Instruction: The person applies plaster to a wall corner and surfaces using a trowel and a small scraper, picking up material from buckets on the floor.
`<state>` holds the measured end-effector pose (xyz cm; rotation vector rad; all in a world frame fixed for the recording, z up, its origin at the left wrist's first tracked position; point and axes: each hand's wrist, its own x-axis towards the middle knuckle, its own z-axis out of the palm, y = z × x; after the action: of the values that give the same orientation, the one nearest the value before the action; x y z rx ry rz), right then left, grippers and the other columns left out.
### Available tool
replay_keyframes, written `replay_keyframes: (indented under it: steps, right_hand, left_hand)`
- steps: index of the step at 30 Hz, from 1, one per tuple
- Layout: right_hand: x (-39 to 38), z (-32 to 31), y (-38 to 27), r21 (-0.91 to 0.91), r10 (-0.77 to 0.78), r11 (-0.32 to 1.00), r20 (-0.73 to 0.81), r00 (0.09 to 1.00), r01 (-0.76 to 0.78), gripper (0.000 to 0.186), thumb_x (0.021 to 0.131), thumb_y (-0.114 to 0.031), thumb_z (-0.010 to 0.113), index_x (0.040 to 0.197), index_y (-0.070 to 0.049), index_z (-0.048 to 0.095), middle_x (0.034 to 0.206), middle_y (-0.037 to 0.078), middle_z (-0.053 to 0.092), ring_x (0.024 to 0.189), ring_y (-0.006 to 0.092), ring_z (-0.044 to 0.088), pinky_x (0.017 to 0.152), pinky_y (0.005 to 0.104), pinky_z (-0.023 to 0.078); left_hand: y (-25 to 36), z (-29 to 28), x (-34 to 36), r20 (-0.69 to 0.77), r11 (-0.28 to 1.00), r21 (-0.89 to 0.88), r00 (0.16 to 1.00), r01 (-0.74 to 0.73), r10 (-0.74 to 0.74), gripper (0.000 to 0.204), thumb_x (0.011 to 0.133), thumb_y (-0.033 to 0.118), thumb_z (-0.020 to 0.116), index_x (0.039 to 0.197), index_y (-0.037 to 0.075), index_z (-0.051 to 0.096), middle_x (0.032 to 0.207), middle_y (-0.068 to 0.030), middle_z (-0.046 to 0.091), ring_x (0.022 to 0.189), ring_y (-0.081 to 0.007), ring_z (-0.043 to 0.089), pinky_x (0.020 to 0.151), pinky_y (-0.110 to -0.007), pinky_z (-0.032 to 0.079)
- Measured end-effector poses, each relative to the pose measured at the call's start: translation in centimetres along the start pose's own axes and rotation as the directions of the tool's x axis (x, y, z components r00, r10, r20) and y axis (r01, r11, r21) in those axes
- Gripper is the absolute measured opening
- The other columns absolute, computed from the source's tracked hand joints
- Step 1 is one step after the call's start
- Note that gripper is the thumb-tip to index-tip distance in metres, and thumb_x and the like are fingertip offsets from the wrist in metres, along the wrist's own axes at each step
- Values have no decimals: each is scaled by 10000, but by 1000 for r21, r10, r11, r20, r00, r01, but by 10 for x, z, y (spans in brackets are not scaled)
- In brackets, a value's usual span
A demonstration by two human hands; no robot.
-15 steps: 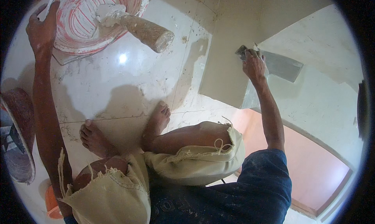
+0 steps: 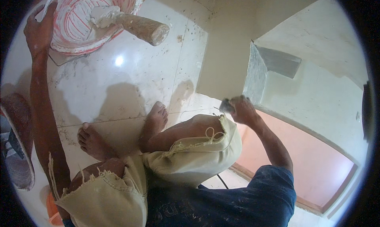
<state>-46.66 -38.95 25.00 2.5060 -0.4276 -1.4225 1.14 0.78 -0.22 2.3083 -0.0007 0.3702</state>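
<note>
My right hand is closed round a small dark scraper, beside my right knee and just off the lower edge of the wall corner. Its motion blurs the fingers a little. At the upper left, my left hand grips a thin whitish strip by the rim of a red basin smeared with white putty. Whether that strip belongs to the basin cannot be made out. Inside the basin lies a putty-coated tool whose thick wooden handle sticks out over the rim. Grey damp putty covers the wall corner.
A recess with a pinkish back opens below the wall's edge at right. On the far left stands a dark, dusty container with an orange object near it. My bare feet rest on the stained tiles. A black cord shows behind my leg.
My right hand has come down and left from the wall corner to beside my knee, still holding the scraper. The grey patch it covered is now exposed. My left hand keeps its grip.
</note>
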Motion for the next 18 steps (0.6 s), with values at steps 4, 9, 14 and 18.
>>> replay_keyframes:
  steps: [4,9,14,18]
  right_hand:
    - [67,-6,29,-115,-8,992,-443,897,-48,361,785,-125,625,1138,-51,606,1210,174,567,1128,371,547,930,564,443]
    - [95,47,30,-245,147,942,-307,940,-228,295,783,-162,635,1058,-56,639,1157,170,578,1126,373,549,924,540,443]
    - [68,71,5,-330,-22,942,-234,972,-58,244,805,-177,607,1020,-74,658,1127,136,567,1113,316,529,906,489,443]
    - [88,61,48,-344,-99,936,-453,886,-71,275,847,-155,580,1104,-72,634,1220,126,556,1180,325,505,971,508,399]
  left_hand:
    - [4,2,-4,18,999,-39,1000,-23,24,756,783,569,697,1229,-36,615,1200,-274,627,1124,-369,616,1011,-418,443]
    - [11,3,-12,34,997,-71,999,6,-3,748,777,535,724,1221,-56,610,1175,-274,638,1111,-358,623,1006,-408,448]
    - [13,-1,-7,6,995,-97,1000,16,-15,746,775,536,726,1221,-51,612,1176,-270,639,1103,-367,626,1008,-414,446]
    - [13,0,-5,42,1000,-22,999,-2,3,747,770,547,720,1226,-35,615,1193,-272,630,1117,-378,617,1016,-419,438]
